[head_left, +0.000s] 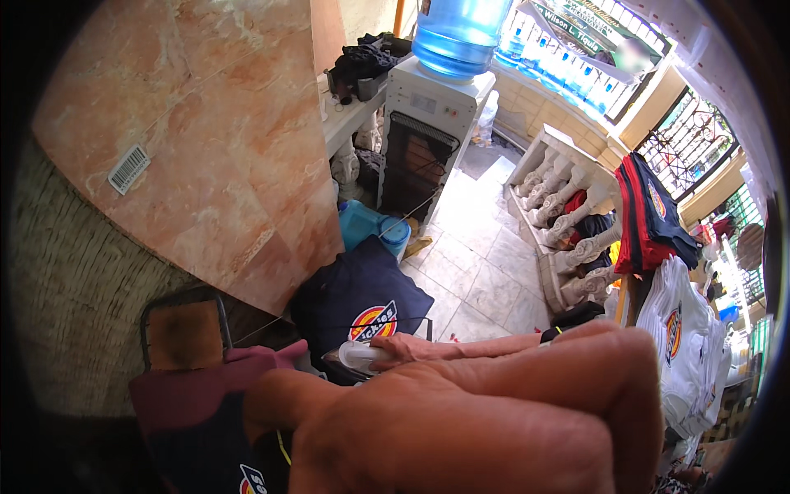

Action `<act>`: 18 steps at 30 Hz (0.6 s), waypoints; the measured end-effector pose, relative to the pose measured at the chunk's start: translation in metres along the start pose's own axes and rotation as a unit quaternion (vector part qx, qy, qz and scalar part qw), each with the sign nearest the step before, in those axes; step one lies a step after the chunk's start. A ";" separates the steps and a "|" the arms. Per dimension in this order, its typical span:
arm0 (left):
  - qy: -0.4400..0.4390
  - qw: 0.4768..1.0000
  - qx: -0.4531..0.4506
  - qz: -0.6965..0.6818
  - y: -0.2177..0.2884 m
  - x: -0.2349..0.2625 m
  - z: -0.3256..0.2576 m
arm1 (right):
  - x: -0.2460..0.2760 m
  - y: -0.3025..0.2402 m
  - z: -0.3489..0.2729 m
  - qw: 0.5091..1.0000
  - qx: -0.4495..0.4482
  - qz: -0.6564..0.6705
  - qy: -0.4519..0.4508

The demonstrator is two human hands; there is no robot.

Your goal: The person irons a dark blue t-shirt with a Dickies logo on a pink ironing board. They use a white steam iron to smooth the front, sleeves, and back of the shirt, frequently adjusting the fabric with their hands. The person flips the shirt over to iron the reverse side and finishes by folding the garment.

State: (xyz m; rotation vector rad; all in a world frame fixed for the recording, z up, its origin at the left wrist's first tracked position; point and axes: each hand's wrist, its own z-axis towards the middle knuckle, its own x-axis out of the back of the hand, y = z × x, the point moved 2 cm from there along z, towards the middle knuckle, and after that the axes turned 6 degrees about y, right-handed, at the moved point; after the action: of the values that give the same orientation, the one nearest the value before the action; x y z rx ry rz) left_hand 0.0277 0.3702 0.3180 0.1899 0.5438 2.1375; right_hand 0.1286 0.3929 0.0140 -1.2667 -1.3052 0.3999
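My right hand (pixel 398 349) is closed round the white handle of a clothes iron (pixel 354 355), whose lower body is mostly hidden. The iron is at the near edge of a navy shirt (pixel 339 284) with a round red and yellow emblem. Bare skin of my arm (pixel 469 420) fills the lower middle and covers much of the work area. No left hand shows. At lower left, a mauve cloth (pixel 177 391) lies beside a dark garment (pixel 193 440) with a similar emblem.
A pink marbled panel (pixel 206 107) stands at left, near a metal-framed brown pad (pixel 185 333). Behind are a water dispenser (pixel 424 103) with a blue bottle (pixel 459 37) and a light-blue container (pixel 360 224). At right, a balustrade (pixel 568 202) adjoins red-and-navy garments (pixel 650 210) and white shirts (pixel 679 346).
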 end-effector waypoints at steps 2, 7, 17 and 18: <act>-0.002 1.000 -0.005 -0.007 -0.006 0.003 0.003 | 0.005 0.002 -0.005 1.000 -0.009 -0.002 0.010; 0.030 0.998 0.000 0.046 -0.001 -0.001 -0.002 | -0.007 -0.012 0.008 0.999 0.016 0.007 -0.032; 0.179 0.959 -0.067 0.209 0.011 0.031 -0.018 | -0.001 0.019 0.015 1.000 0.017 -0.005 -0.008; 0.219 0.930 -0.082 0.285 0.016 0.038 -0.034 | 0.001 0.031 0.019 1.000 0.011 -0.023 0.000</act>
State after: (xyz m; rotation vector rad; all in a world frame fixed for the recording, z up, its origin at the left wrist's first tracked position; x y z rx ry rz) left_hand -0.0178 0.3820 0.2922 -0.2675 0.6104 2.8067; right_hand 0.1257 0.4129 -0.0164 -1.2168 -1.3235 0.3808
